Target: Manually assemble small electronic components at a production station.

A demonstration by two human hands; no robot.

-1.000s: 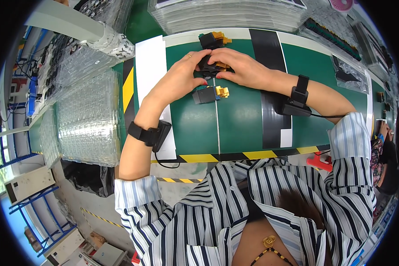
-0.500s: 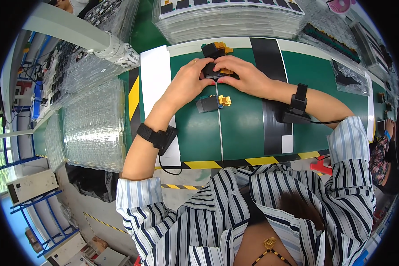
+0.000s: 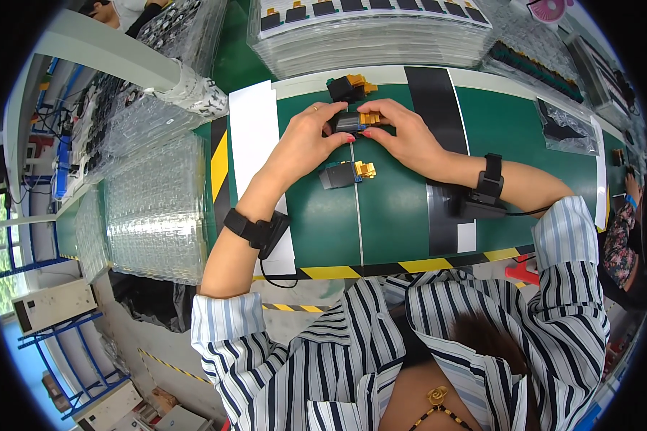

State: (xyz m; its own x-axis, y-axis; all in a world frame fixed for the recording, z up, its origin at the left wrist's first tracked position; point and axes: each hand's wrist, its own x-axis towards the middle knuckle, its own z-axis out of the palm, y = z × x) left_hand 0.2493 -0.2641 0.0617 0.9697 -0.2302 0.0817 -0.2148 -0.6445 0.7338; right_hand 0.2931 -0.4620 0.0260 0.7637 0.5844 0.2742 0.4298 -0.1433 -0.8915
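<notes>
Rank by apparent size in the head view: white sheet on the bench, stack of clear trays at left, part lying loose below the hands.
1. Stack of clear trays
2. White sheet
3. Loose black-and-gold part, clearly smallest.

The person wears a blue-and-white striped shirt (image 3: 381, 359) with rolled sleeves, a black strap with a small box on each wrist (image 3: 255, 230), red-painted nails and a gold pendant (image 3: 436, 396).

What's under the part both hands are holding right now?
The green mat with its white centre line lies under the dark part with gold clips. The left hand and right hand cover its ends, so contact with the mat cannot be seen.
</notes>
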